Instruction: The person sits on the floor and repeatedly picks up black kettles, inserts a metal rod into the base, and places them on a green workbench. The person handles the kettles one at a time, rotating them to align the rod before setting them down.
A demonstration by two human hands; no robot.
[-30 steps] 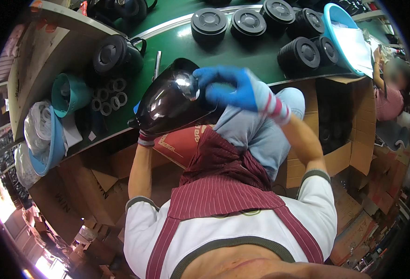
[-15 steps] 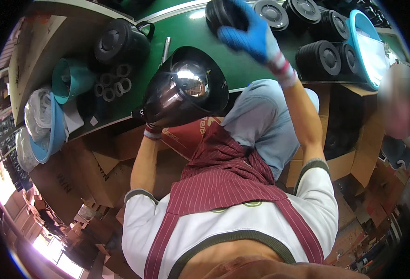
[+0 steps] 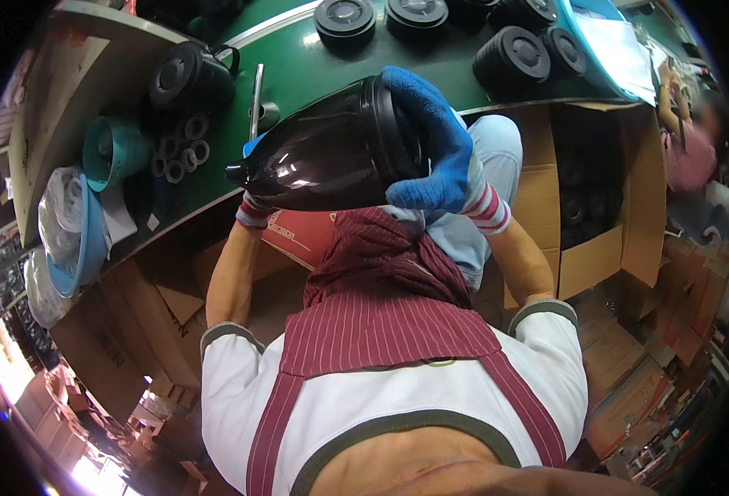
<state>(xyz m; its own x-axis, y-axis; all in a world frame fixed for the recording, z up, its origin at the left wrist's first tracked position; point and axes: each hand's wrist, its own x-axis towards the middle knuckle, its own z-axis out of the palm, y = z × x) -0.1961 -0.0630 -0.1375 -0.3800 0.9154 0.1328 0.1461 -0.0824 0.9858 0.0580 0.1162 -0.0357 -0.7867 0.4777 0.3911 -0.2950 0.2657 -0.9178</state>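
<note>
A glossy black bottle-shaped shell (image 3: 315,157) lies sideways above my lap, its narrow nozzle end toward the left and its wide mouth toward the right. My left hand (image 3: 253,207), in a blue glove with a striped cuff, holds it near the narrow end; the shell hides most of those fingers. My right hand (image 3: 443,157), gloved the same way, grips a round black lid (image 3: 391,136) that sits against the wide mouth. Its fingers and thumb spread across the lid's rim. From this angle I cannot tell whether the lid is fully seated.
Stacks of round black lids (image 3: 513,58) stand on the green table (image 3: 298,66). A metal rod (image 3: 256,99) rises beside the shell. White rings (image 3: 189,161), a teal tub (image 3: 112,153) and a blue basin (image 3: 91,240) are at left. An open carton (image 3: 538,215) stands right; another person (image 3: 695,149) sits beyond.
My right hand has come down from the stacks at the back with a black lid and brought it against the shell's wide mouth. The shell has tipped to lie more level.
</note>
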